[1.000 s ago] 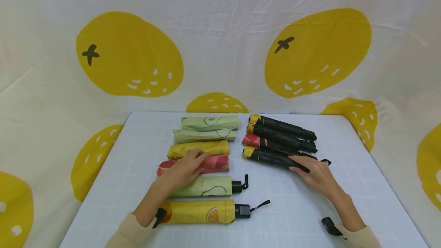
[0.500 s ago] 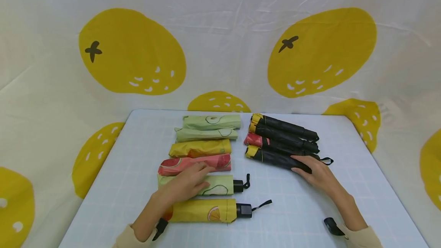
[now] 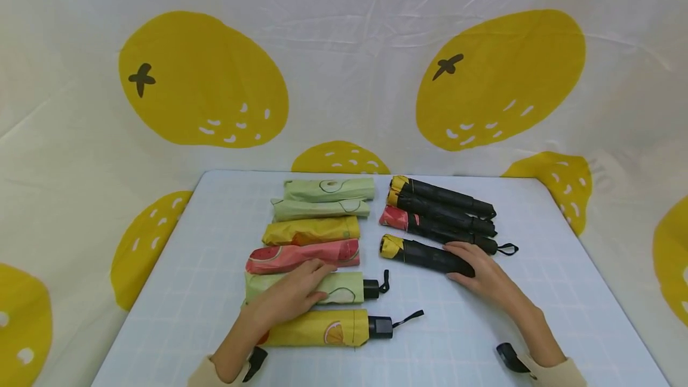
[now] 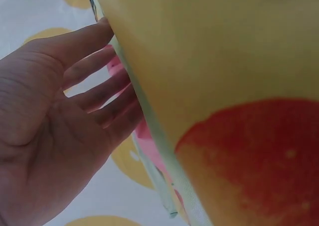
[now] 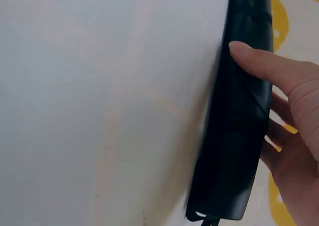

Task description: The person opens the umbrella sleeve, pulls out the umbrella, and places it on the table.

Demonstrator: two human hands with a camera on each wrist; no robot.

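My right hand [image 3: 481,273] grips a folded black umbrella with a yellow end [image 3: 424,255] by its right part. Up close in the right wrist view, the thumb lies along the dark umbrella [image 5: 232,151] and the fingers go behind it. Over a light green avocado-print umbrella [image 3: 345,287] rests my left hand [image 3: 290,294], its fingers fairly straight and reaching toward the watermelon-print umbrella [image 3: 306,255]. A yellow umbrella with an orange-slice print [image 3: 306,328] lies nearest me. In the left wrist view, the yellow umbrella [image 4: 199,46] hides the left fingertips.
Farther back on the left lie another yellow umbrella [image 3: 306,231] and two light green umbrellas [image 3: 328,190]. At the back right, black umbrellas with yellow ends [image 3: 448,193] and one with a red end [image 3: 395,218] lie close together on the white table [image 3: 166,291].
My left hand has come back from the watermelon-print umbrella onto the green one. My right hand has drawn the black umbrella toward me, opening a gap from the red-ended one.
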